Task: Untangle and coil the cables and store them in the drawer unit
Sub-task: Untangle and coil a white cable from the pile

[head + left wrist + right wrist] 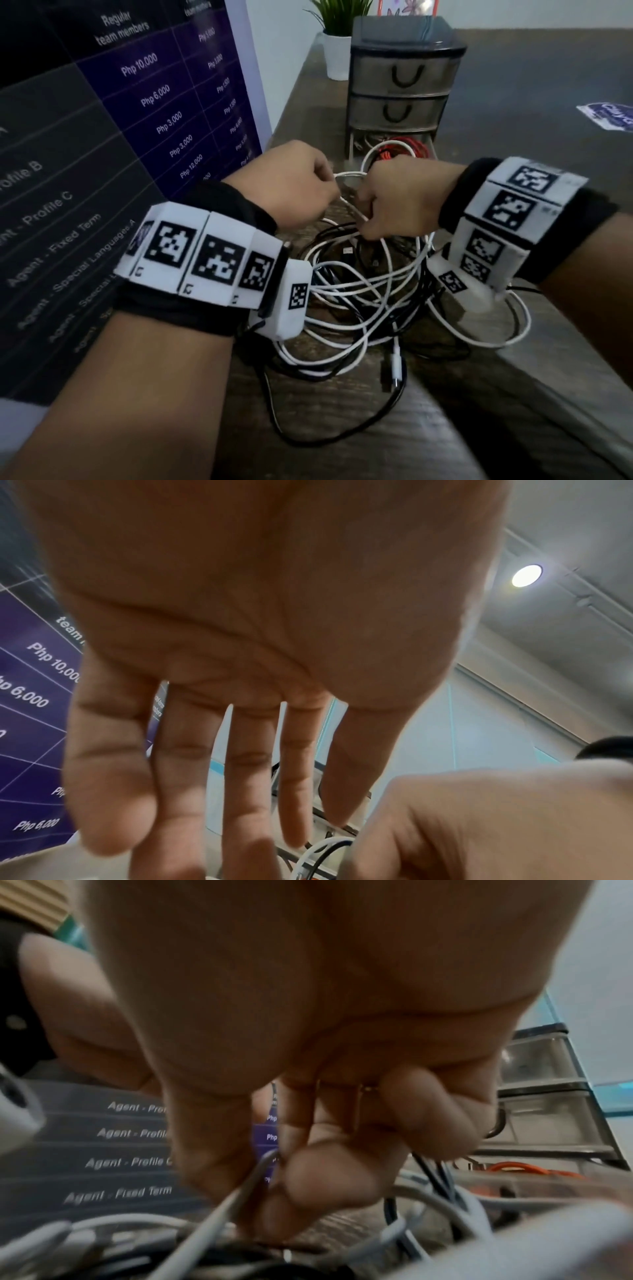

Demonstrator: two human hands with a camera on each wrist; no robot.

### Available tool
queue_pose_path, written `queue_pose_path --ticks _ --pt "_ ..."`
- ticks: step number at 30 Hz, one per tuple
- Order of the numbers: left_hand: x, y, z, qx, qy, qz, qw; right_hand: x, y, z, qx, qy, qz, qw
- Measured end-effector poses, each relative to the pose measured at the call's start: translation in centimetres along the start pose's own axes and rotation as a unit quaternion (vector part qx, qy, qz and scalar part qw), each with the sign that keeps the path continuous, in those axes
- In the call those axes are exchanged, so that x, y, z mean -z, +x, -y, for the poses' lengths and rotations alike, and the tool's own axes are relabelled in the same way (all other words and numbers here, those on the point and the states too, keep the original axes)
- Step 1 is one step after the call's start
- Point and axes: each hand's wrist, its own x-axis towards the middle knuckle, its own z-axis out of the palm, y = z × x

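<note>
A tangle of white and black cables point(359, 291) lies on the wooden table in front of me. My left hand point(301, 185) hovers over its far side. Its fingers are fairly straight, and the thumb and forefinger tips point(298, 840) meet at a white cable point(329, 844). My right hand point(387, 205) is curled just to the right and pinches the same white cable point(219, 1213) between thumb and forefinger. A short loop of that cable point(349, 175) spans the two hands. Behind them stands the drawer unit point(400, 78). Its bottom drawer is open, with a red cable point(407, 147) inside.
A large printed board point(137, 120) leans along the table's left side. A potted plant point(337, 54) stands left of the drawer unit point(544, 1085). A printed wrapper point(609, 116) lies at the far right. Loose plug ends point(395, 366) trail toward me. The table edge runs diagonally on the right.
</note>
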Motion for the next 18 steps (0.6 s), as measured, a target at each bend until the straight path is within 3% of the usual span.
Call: queue_pose_path --ticks 4,7,12,18 --pt "0.2 0.2 -0.2 0.005 -0.005 -0.012 1.000 1.5 -0.8 -1.2 -0.031 0.125 -0.035 0.991" --pt "0.1 0.9 -0.4 0.001 0.000 -0.018 1.000 2.7 -2.0 -2.1 -0.026 0.248 -0.078 0.965" --pt "-0.6 1.6 -1.4 -0.029 -0.067 -0.005 0.997 3.3 -3.3 -3.1 -0.026 0.408 -0.158 0.899" --pt "-1.7 2.1 -2.5 -0.073 -0.215 0.045 0.973 3.2 -2.2 -3.9 -0.024 0.540 -0.289 0.790"
